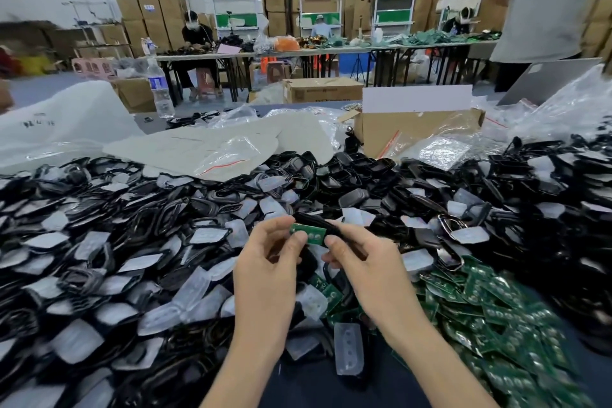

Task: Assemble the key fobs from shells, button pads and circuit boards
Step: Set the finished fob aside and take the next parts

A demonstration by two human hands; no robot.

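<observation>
My left hand (270, 258) pinches a small green circuit board (309, 235) between thumb and fingertips. My right hand (361, 262) grips a black key fob shell (318, 223) that lies against the board's far side; its fingers curl round the shell's right end. Both are held above the table's middle. A heap of black shells (331, 175) and clear button pads (195, 291) covers the table. Green circuit boards (490, 308) are piled at the right. One clear button pad (348, 348) lies between my forearms.
An open cardboard box (414, 129) and plastic bags (231, 149) stand behind the heap. A water bottle (160, 89) is at the back left. A person in grey (543, 10) stands at the far right; others sit at distant tables.
</observation>
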